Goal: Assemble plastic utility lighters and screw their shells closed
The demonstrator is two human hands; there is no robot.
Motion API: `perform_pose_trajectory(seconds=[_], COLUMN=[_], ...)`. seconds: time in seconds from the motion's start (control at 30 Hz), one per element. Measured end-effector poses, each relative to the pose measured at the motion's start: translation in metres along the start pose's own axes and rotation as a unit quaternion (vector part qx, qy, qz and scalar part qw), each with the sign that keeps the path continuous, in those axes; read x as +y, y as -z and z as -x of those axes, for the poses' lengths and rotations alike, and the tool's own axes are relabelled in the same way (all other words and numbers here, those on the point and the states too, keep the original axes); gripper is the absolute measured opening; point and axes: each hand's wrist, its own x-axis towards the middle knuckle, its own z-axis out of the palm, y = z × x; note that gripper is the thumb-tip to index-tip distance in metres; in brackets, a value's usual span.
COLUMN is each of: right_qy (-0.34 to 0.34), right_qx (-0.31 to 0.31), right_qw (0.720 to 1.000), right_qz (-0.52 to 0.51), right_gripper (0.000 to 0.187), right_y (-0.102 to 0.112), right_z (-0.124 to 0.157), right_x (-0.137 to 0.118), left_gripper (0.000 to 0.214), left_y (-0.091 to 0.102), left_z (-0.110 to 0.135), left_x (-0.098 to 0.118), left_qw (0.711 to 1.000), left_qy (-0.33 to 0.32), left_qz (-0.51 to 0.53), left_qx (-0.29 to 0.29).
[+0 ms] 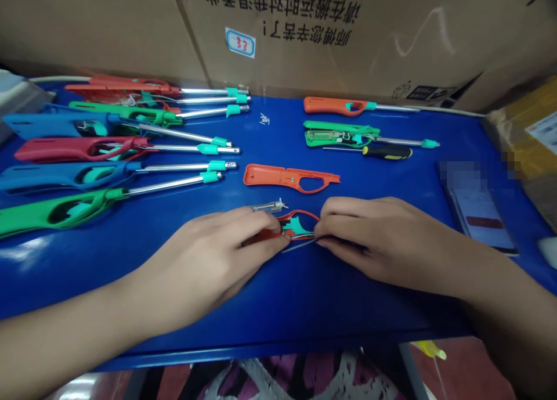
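My left hand is closed on the handle end of a half-open orange lighter lying on the blue table. Its teal trigger and a thin wire show between my hands. My right hand pinches the lighter's other end, fingers pressed together. A loose orange shell half lies just beyond my hands.
Several long-nosed lighters in red, green and blue lie in a row at the left. An orange lighter, an open green lighter and a black-and-yellow screwdriver lie at the back right. A phone rests at the right. Cardboard boxes stand behind.
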Motion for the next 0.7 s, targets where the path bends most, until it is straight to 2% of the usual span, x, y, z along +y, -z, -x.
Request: perform_pose_trajectory(seconds=[0.13,0.23,0.4,0.57,0.7], right_qy=[0.009,0.039,0.098,0.088,0.055], right_qx=[0.013,0.04,0.092,0.082,0.068], right_qw=[1.0,0.998,0.984,0.985,0.994], right_qz=[0.009,0.026,0.117,0.127,0.069], right_gripper=[0.017,0.02,0.03,0.031,0.027], right_y=[-0.0005,-0.002,-0.0065,-0.0092,-0.009], right_z=[-0.0004,-0.0005,0.0003,0.0001,-0.0022], right_x=[-0.001,-0.0021,-0.0048,-0.0067,-0.0068], left_gripper=[0.025,0.026,0.024,0.024,0.026], left_y=[0.0005,-0.0008,-0.0048,-0.0062,-0.0059], left_z=[0.0005,0.0019,0.0036,0.0047,0.0044], left_x=[-0.0015,-0.0026,-0.0025,-0.0012,-0.0007], left_qw=[1.0,1.0,0.999,0.999,0.999], left_qy=[0.005,0.004,0.014,0.028,0.026], left_qz=[0.016,0.027,0.042,0.039,0.038], left_qx=[-0.009,-0.008,0.002,0.001,-0.003])
